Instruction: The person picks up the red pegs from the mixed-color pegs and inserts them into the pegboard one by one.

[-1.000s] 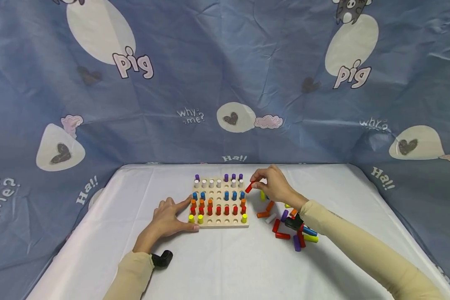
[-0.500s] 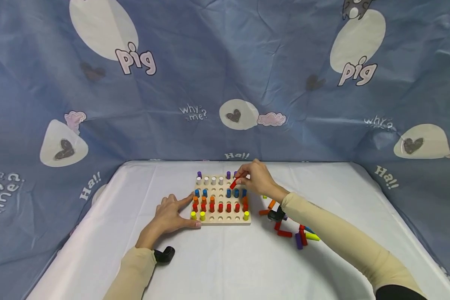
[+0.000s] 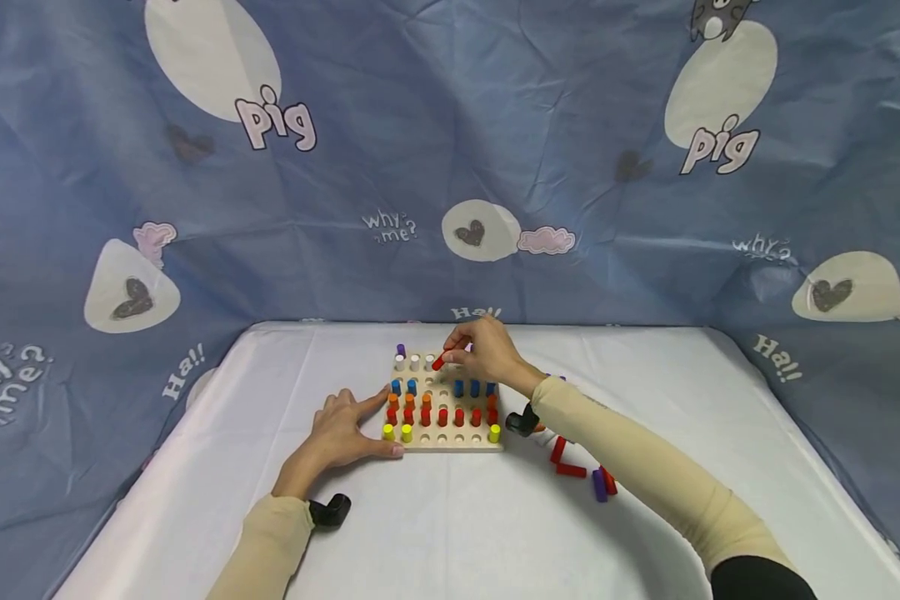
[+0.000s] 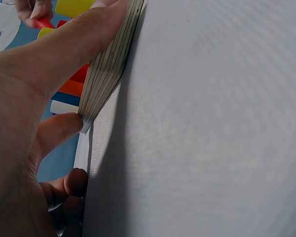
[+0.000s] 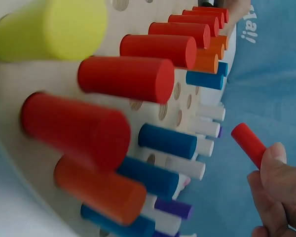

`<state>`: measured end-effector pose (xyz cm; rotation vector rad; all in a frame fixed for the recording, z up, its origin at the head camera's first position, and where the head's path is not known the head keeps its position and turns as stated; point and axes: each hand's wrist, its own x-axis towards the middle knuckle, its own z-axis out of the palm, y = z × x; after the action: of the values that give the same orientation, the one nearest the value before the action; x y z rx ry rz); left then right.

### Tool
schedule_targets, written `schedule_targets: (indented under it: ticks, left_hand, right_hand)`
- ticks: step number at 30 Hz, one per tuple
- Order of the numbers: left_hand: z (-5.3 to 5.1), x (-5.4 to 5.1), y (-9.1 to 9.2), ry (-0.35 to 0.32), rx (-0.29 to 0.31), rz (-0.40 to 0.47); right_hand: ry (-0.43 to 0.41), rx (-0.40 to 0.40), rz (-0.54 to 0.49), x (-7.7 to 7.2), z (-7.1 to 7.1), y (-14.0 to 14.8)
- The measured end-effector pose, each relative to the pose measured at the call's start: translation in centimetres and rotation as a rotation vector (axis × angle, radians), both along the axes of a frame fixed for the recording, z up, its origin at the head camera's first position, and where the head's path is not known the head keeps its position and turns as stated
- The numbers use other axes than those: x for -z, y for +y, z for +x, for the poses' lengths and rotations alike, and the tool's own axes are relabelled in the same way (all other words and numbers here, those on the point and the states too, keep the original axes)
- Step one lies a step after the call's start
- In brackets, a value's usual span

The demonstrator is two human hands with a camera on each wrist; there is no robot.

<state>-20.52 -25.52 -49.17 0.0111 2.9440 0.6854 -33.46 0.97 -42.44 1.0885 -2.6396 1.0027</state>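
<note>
A wooden pegboard (image 3: 450,447) holds rows of yellow, red, orange, blue, white and purple pegs. The left hand (image 3: 339,433) grips the board's left side, thumb at the front corner and index finger farther back; the left wrist view shows the thumb (image 4: 74,44) on the layered wooden edge. Above the back part of the board, the right hand (image 3: 487,352) pinches a red peg (image 3: 439,362), tilted. In the right wrist view that red peg (image 5: 249,143) stands clear of the board, held between thumb and fingers. The right hand hides some back-row pegs.
Loose pegs lie on the white table right of the board, among them a red peg (image 3: 571,471) and a purple peg (image 3: 599,485); the right sleeve (image 3: 630,442) covers others. A blue printed cloth (image 3: 345,275) hangs behind the table.
The right hand has moved left from beside the board to above its back rows, carrying the red peg. The left hand keeps its grip on the board; the head view has shifted slightly.
</note>
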Motion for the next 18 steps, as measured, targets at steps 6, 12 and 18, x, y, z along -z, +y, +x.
schedule_targets:
  ticks: [6, 12, 18]
  left_hand:
    - [0.0, 0.1, 0.0, 0.0, 0.008, 0.0]
    - [0.2, 0.3, -0.1, 0.015, 0.027, 0.004]
    - [0.1, 0.1, -0.1, 0.023, 0.039, -0.008]
  right_hand:
    - [-0.014, -0.007, 0.024, 0.3, 0.1, -1.4]
    - [-0.057, -0.036, 0.032, 0.6, 0.1, -2.6]
    - [-0.032, -0.111, 0.095, 0.8, -0.1, -3.8]
